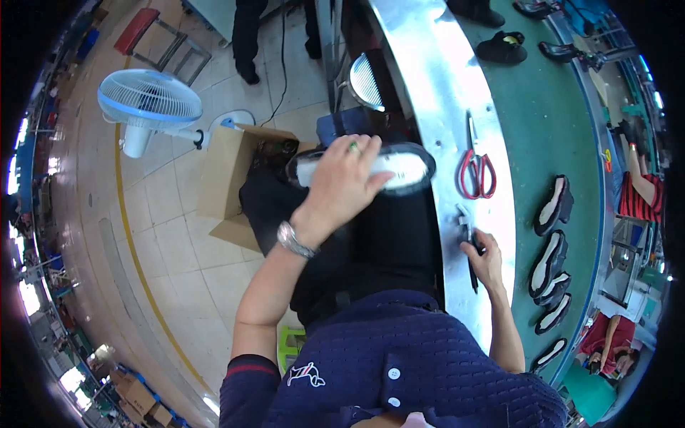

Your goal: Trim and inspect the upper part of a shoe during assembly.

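Observation:
Across my lap lies a dark shoe, its white underside facing up. My left hand grips it across the middle, with the thumb stretched over the white face and the fingers together toward the far edge. On the metal bench to the right, my right hand has its fingers closed around a black-handled tool with a metal head; its exact kind is hard to make out. Red-handled scissors lie just beyond that tool, blades pointing away from me.
The curved metal bench runs along my right. Beyond it, a green conveyor carries several shoes. An opened cardboard box and a white-and-blue fan stand to the left. Another person's legs show at the far side.

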